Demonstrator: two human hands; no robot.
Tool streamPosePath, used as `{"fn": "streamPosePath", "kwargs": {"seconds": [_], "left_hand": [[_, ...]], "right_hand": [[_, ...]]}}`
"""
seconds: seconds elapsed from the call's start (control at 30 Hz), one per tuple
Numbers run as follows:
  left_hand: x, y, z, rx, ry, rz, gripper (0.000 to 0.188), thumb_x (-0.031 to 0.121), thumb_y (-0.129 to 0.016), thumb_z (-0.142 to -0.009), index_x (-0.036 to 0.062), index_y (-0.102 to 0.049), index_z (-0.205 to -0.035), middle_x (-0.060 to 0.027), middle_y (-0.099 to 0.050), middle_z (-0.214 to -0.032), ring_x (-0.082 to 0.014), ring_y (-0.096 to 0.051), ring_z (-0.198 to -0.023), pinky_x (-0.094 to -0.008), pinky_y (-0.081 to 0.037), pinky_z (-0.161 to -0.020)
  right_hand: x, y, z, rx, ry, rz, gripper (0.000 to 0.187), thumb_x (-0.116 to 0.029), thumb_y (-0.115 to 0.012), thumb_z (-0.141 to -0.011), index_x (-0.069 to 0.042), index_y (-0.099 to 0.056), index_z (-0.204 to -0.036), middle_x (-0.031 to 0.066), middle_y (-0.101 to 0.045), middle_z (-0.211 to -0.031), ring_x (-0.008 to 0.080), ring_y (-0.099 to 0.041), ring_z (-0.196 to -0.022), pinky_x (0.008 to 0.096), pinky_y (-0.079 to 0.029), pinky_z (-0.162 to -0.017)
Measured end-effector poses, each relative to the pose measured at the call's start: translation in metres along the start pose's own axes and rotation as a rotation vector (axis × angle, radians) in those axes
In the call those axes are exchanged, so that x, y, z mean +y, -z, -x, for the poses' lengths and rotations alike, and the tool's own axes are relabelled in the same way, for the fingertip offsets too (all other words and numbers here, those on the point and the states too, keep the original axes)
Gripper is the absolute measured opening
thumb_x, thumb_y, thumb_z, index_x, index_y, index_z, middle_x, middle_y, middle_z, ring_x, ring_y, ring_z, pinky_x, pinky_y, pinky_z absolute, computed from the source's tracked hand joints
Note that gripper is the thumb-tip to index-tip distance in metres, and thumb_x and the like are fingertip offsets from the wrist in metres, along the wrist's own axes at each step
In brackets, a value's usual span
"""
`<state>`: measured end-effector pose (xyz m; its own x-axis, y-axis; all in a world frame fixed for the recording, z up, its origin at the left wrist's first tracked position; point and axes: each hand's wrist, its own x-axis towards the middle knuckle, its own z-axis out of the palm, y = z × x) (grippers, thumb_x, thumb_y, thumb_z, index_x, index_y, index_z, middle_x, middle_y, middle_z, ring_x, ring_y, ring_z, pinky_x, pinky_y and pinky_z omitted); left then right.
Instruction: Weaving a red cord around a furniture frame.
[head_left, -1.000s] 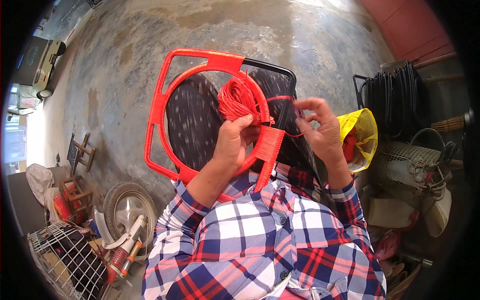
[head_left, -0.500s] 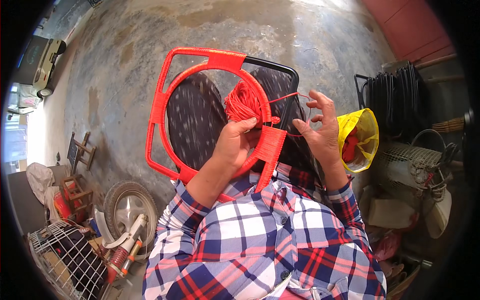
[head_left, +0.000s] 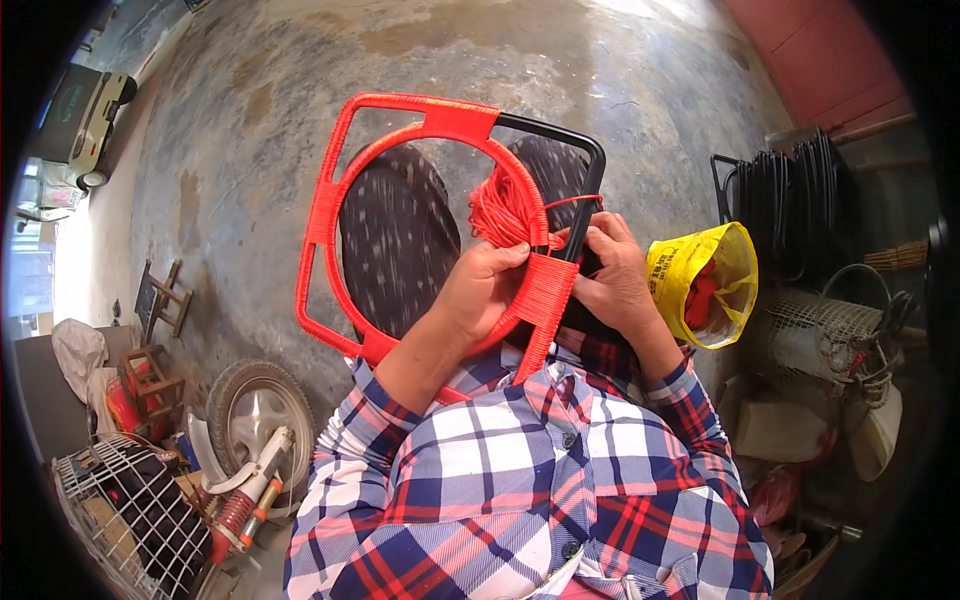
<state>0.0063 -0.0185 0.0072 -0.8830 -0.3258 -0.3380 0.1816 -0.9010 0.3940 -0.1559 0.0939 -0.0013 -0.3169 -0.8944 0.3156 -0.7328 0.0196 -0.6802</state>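
Clamping frame [head_left: 322,215] in left hand [head_left: 484,290]; resting right hand [head_left: 620,280] at bar [head_left: 580,228], cannot tell if pinching cord [head_left: 500,208]. Keep taut, wrap snugly.

In the left hand [head_left: 482,288], we find most fingers hidden beneath the red-wrapped frame [head_left: 323,215]; the lower edge crops the plaid shirt [head_left: 480,455].

Dark printed characters [head_left: 661,268] stand on the outer side of the yellow bag [head_left: 678,254], to the right of my right hand [head_left: 615,270]. At far left, faint greenish marks on a dark panel [head_left: 68,122] are too small to read.
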Motion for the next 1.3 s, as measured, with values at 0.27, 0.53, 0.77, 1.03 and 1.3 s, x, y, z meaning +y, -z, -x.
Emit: {"fn": "streamPosePath", "kwargs": {"seconds": [0.27,0.53,0.77,1.03,1.3], "left_hand": [[-0.005,0.022,-0.003,0.105,0.026,0.010,0.031,0.001,-0.051,-0.089,-0.0041,-0.051,-0.120,-0.0171,-0.065,-0.111,-0.0249,-0.068,-0.098,-0.0402,-0.057,-0.091],[-0.004,0.006,0.002,0.127,-0.084,-0.024,0.032,-0.005,-0.051,-0.088,-0.0020,-0.051,-0.120,-0.0158,-0.065,-0.106,-0.0222,-0.069,-0.094,-0.0364,-0.060,-0.086],[-0.004,0.006,0.001,0.109,-0.074,-0.062,0.025,-0.006,-0.051,-0.087,-0.0022,-0.056,-0.111,-0.0138,-0.065,-0.105,-0.0208,-0.068,-0.092,-0.0360,-0.059,-0.085],[-0.006,0.009,0.002,0.131,-0.123,-0.206,0.015,-0.004,-0.058,-0.088,0.0004,-0.056,-0.103,-0.0091,-0.064,-0.097,-0.0160,-0.067,-0.085,-0.0311,-0.058,-0.079],[-0.010,0.012,0.002,0.123,-0.119,-0.196,0.015,-0.006,-0.063,-0.088,0.0025,-0.056,-0.098,-0.0073,-0.065,-0.091,-0.0133,-0.067,-0.081,-0.0254,-0.057,-0.074]], "right_hand": [[0.036,0.035,0.022,0.252,-0.320,-1.059,0.026,-0.016,-0.069,-0.070,-0.002,-0.061,-0.091,0.0091,-0.059,-0.106,0.0232,-0.057,-0.102,0.0344,-0.046,-0.090],[0.071,0.124,0.050,0.100,0.086,-1.686,0.028,-0.030,-0.067,-0.080,-0.008,-0.052,-0.086,0.0058,-0.051,-0.098,0.0190,-0.048,-0.091,0.0339,-0.041,-0.080],[0.076,0.110,0.054,0.311,-0.391,-1.493,0.032,-0.012,-0.059,-0.088,-0.003,-0.053,-0.119,0.0149,-0.060,-0.120,0.0184,-0.059,-0.090,0.0326,-0.053,-0.076],[0.014,0.032,0.015,-0.119,-0.593,-0.995,0.025,0.002,-0.067,-0.081,-0.003,-0.055,-0.102,0.0045,-0.063,-0.081,0.0140,-0.063,-0.068,0.0274,-0.052,-0.063],[0.013,0.042,0.029,0.326,-0.555,-1.333,0.024,0.005,-0.060,-0.080,-0.002,-0.057,-0.103,0.0081,-0.061,-0.081,0.0171,-0.062,-0.072,0.0296,-0.052,-0.074]]}}
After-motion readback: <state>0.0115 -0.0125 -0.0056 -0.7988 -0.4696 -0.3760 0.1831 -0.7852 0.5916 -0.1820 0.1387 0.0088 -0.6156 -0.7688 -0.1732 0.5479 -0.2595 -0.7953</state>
